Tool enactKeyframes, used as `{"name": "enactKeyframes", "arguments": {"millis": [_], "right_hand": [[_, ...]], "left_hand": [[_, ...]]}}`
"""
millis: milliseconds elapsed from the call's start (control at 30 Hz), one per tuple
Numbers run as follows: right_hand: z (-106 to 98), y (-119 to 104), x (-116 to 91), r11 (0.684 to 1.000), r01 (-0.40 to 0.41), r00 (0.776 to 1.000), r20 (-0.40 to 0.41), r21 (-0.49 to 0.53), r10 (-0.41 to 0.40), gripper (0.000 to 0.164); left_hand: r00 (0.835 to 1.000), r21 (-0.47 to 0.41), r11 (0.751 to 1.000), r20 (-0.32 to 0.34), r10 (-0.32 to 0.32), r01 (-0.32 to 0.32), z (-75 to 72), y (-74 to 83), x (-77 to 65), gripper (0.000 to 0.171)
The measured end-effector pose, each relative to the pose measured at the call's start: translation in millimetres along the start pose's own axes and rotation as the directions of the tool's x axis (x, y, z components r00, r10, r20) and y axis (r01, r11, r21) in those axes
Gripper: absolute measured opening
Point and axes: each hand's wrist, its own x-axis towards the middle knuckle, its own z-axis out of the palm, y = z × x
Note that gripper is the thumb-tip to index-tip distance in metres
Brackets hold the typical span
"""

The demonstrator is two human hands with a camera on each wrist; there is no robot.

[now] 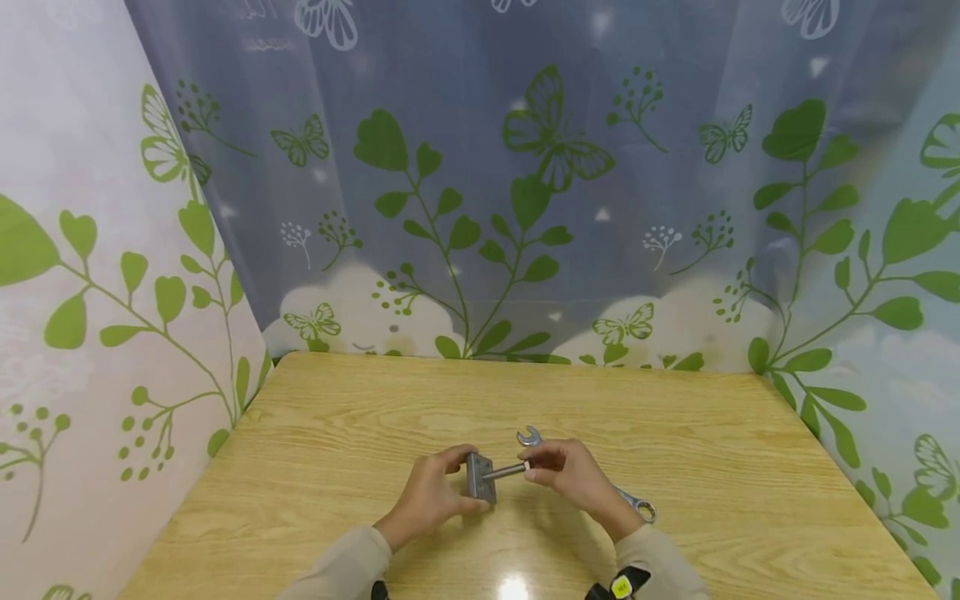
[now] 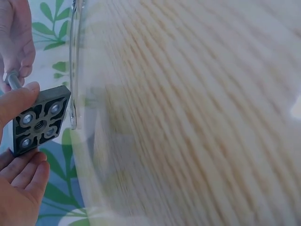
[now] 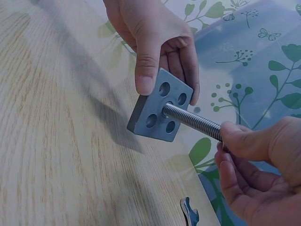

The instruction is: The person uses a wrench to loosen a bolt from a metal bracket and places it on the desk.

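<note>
My left hand [image 1: 429, 498] grips a grey square block [image 1: 476, 482] by its edges, above the table. In the right wrist view the block's near face [image 3: 175, 89] has several round holes and a threaded bolt [image 3: 193, 120] standing out of its centre. The other face [image 2: 39, 123], in the left wrist view, is ribbed, with metal studs near the corners and a central threaded hole. My right hand [image 1: 576, 477] pinches the bolt's outer end between thumb and fingers; the left wrist view shows a hex head [image 2: 11, 77] there.
A combination wrench [image 1: 635, 505] lies on the wooden table [image 1: 360, 408], partly hidden under my right hand and forearm. Printed curtains [image 1: 465, 250] with leaves and butterflies hang behind and beside the table.
</note>
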Motion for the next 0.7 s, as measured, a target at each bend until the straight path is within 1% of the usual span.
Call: {"name": "enactKeyframes", "arguments": {"millis": [67, 167, 300, 467, 600, 700], "right_hand": [[-0.4, -0.4, 1.1, 1.0, 0.007, 1.0, 0.004, 0.007, -0.007, 0.026], [-0.5, -1.2, 1.5, 1.0, -0.01, 1.0, 0.009, 0.019, 0.01, 0.028], [0.7, -1.1, 0.3, 0.996, -0.075, 0.997, 0.016, 0.044, 0.074, 0.035], [3.0, 1.8, -1.8, 0.982, -0.165, 0.986, 0.029, 0.086, 0.163, 0.046], [3.9, 3.2, -1.2, 0.973, -0.222, 0.975, 0.042, 0.061, 0.22, 0.058], [4.9, 2.3, 0.4, 0.966, -0.256, 0.966, 0.043, 0.023, 0.255, 0.061]], "left_hand": [[1.0, -0.013, 1.0, -0.001, -0.011, 0.011, -0.5, -0.1, 0.5, 0.072], [1.0, -0.02, 1.0, -0.003, -0.016, 0.016, -0.8, -1.0, 1.1, 0.072], [1.0, -0.032, 0.999, -0.005, -0.018, 0.018, -0.6, -3.1, 1.7, 0.072], [1.0, -0.033, 0.999, -0.025, -0.01, 0.009, 0.4, -3.8, 1.1, 0.071], [0.999, -0.021, 1.0, -0.035, 0.0, -0.001, 1.6, -4.6, 1.3, 0.071], [0.999, -0.009, 1.0, -0.033, 0.003, -0.003, 2.1, -4.9, 2.4, 0.072]]}}
